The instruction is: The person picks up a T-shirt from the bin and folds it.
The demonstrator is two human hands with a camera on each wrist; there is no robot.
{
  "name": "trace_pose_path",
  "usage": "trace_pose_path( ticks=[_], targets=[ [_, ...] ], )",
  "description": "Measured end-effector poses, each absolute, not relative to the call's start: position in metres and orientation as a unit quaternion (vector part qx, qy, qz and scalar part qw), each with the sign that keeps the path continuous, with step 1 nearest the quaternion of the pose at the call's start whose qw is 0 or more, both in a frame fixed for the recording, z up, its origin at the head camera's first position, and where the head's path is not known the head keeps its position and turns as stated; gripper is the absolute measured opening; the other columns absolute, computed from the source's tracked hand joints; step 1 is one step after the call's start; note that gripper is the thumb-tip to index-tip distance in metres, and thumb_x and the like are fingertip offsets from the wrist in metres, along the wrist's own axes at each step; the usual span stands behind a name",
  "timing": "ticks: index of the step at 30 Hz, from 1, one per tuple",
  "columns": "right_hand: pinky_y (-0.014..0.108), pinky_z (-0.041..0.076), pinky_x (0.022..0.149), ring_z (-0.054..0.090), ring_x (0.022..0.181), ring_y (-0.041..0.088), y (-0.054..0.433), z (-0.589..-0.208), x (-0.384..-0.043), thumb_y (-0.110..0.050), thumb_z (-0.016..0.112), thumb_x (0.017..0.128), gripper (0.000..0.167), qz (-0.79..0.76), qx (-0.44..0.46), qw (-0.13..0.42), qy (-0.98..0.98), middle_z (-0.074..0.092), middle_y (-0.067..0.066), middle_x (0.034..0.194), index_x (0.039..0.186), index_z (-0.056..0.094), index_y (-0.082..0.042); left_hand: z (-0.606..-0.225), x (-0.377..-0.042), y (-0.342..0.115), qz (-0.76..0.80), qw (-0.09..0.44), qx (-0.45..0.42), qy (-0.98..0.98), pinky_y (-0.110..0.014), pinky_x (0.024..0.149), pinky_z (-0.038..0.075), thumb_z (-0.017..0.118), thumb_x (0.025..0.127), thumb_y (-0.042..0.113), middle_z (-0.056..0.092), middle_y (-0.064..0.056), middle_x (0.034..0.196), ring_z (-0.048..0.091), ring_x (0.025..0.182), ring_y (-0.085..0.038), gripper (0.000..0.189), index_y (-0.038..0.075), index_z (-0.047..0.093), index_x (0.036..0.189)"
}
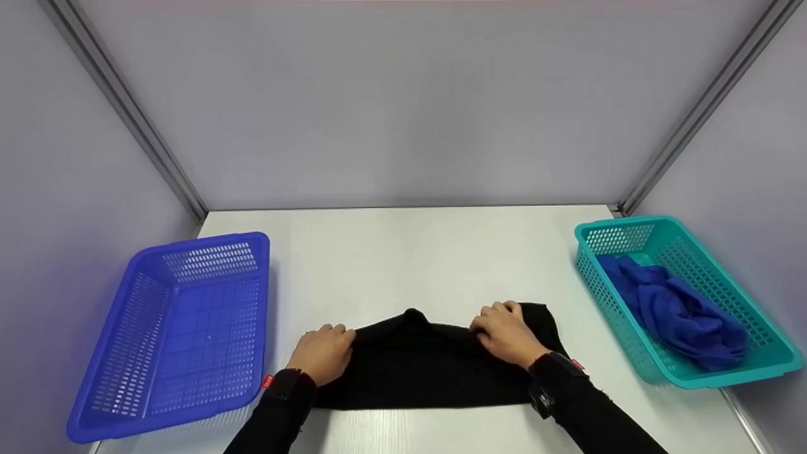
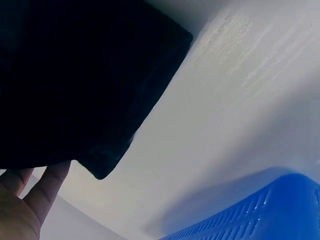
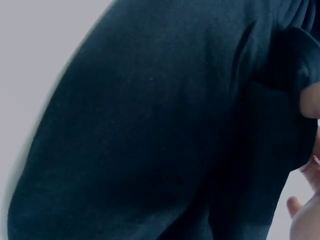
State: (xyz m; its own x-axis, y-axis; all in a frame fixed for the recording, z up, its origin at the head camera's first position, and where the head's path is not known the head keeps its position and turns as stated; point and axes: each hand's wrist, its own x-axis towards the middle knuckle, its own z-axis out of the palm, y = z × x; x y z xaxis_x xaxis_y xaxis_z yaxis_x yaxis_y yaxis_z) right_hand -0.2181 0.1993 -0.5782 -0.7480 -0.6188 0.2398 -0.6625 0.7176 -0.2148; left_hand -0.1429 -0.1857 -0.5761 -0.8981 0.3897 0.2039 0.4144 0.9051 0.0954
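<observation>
A black cloth (image 1: 429, 375) lies folded flat on the white table in the head view, its far edge humped in the middle. My left hand (image 1: 323, 354) grips the far left part of that edge. Farther right, my right hand (image 1: 507, 334) pinches the same edge, and a corner of fabric spreads out beyond it. Dark fabric (image 2: 90, 75) fills much of the left wrist view, with the left fingers (image 2: 50, 187) at its border and their tips hidden. In the right wrist view, the thumb and fingers hold bunched cloth (image 3: 140, 115) at the right side.
An empty blue plastic basket (image 1: 263, 315) stands to the left of the cloth. At the right, a teal basket (image 1: 621, 328) contains a crumpled blue cloth (image 1: 681, 312). Grey panels (image 1: 410, 107) wall in the white table (image 1: 403, 258) at the back and sides.
</observation>
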Motion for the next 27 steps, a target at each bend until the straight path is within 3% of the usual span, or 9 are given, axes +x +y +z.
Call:
trace_pose_path(
  ticks=[4,8,11,15,18,22,27],
  targets=[
    [0.058,0.044,0.092,0.056,0.087,0.027,0.202,-0.578,-0.225,-0.002,0.081,0.084,0.016,0.184,0.332,0.156,-0.912,0.061,0.003,0.087,0.092,0.072,-0.013,-0.571,-0.146,-0.185,-0.079,0.099,-0.182,-0.975,-0.043,0.053,0.051,0.078,0.091,0.008,0.06,-0.006,0.076,0.061,0.067,-0.027,0.017,0.007,0.062,0.083],
    [0.054,0.041,0.085,0.055,0.085,0.031,0.206,-0.564,-0.238,-0.001,0.079,0.086,0.014,0.254,0.24,0.198,-0.916,0.061,0.006,0.086,0.095,0.071,-0.009,-0.56,-0.155,-0.184,-0.109,0.117,-0.133,-0.978,-0.045,0.052,0.052,0.073,0.09,0.001,0.061,-0.009,0.076,0.062,0.067,-0.03,0.014,0.005,0.062,0.082],
    [0.046,0.041,0.079,0.059,0.074,0.029,0.212,-0.546,-0.248,-0.002,0.075,0.09,0.01,0.308,0.167,0.195,-0.916,0.065,0.007,0.079,0.099,0.073,-0.005,-0.549,-0.163,-0.186,-0.136,0.117,-0.089,-0.98,-0.048,0.055,0.054,0.071,0.09,-0.002,0.063,-0.011,0.079,0.064,0.07,-0.034,0.01,0.002,0.063,0.085],
    [0.029,0.047,0.068,0.065,0.06,0.019,0.22,-0.518,-0.26,-0.012,0.068,0.102,0.013,0.407,0.078,0.125,-0.901,0.069,0.008,0.069,0.11,0.073,-0.002,-0.535,-0.173,-0.191,-0.158,0.111,-0.037,-0.98,-0.053,0.061,0.057,0.07,0.091,-0.004,0.065,-0.016,0.083,0.066,0.076,-0.038,0.009,0.0,0.063,0.087],
    [0.023,0.051,0.078,0.076,0.075,0.017,0.225,-0.498,-0.265,-0.022,0.06,0.108,0.024,0.492,0.017,0.063,-0.868,0.078,0.013,0.086,0.117,0.067,0.0,-0.527,-0.18,-0.195,-0.168,0.118,-0.008,-0.979,-0.056,0.065,0.058,0.069,0.092,-0.003,0.066,-0.018,0.085,0.067,0.079,-0.041,0.007,-0.001,0.063,0.088],
    [0.023,0.052,0.097,0.078,0.105,0.019,0.231,-0.482,-0.271,-0.026,0.057,0.11,0.03,0.562,-0.02,0.038,-0.826,0.077,0.019,0.119,0.122,0.061,0.001,-0.517,-0.188,-0.201,-0.18,0.132,0.019,-0.975,-0.059,0.068,0.058,0.067,0.093,-0.003,0.067,-0.021,0.087,0.067,0.083,-0.044,0.004,-0.003,0.064,0.09],
    [0.025,0.055,0.096,0.074,0.114,0.012,0.24,-0.473,-0.274,-0.028,0.056,0.11,0.036,0.603,-0.018,0.044,-0.796,0.073,0.019,0.13,0.128,0.059,0.004,-0.509,-0.194,-0.206,-0.181,0.14,0.036,-0.973,-0.062,0.073,0.057,0.065,0.094,-0.002,0.068,-0.022,0.092,0.067,0.089,-0.045,0.003,-0.005,0.064,0.094]
  ],
)
